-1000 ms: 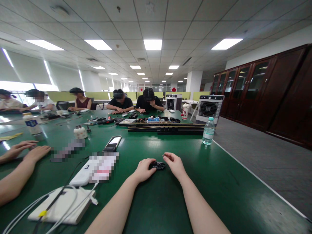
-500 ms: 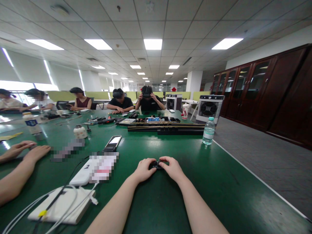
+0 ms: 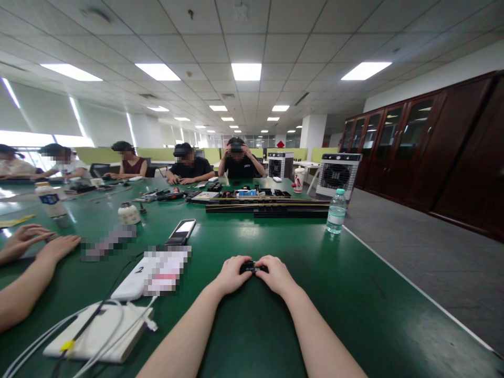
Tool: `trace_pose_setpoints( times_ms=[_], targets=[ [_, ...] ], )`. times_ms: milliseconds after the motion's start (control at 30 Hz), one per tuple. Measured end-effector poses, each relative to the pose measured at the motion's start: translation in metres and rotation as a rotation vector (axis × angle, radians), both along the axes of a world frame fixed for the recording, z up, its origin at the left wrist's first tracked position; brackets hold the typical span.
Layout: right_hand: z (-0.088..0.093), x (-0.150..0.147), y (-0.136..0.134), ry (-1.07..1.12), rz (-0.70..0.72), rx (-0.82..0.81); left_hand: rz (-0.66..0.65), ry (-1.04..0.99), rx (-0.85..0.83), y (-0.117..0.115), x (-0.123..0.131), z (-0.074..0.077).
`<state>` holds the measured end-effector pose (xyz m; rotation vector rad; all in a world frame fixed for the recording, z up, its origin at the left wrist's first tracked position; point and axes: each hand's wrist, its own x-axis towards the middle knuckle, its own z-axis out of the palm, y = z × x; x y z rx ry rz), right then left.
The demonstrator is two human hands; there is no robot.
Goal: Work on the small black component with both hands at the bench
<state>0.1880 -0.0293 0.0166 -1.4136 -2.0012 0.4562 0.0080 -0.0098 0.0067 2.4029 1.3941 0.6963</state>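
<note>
Head view: two hands pinch a small black part on the green table.
The small black part (image 3: 249, 267) lies between the person's forearms on the green table (image 3: 252, 325), long axis running left to right, hand to hand; which end is its front cannot be told. The left hand (image 3: 231, 274) grasps its left end, the right hand (image 3: 277, 274) its right.

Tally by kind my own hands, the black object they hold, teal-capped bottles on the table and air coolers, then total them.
Own hands (left hand, right hand): 2
Black object: 1
Teal-capped bottle: 1
Air coolers: 2
Total: 6
</note>
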Motion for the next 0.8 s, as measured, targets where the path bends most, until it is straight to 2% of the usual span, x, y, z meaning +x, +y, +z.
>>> trace_pose_setpoints(
  times_ms=[367,800],
  targets=[
    [-0.004,0.0028,0.0018,0.162,0.007,-0.072,0.007,0.011,-0.01,-0.0014,0.0,0.0026],
    [-0.0025,0.0049,0.0021,0.212,0.025,-0.099,0.031,0.007,-0.035,0.0,-0.0006,-0.0009]
  ],
)
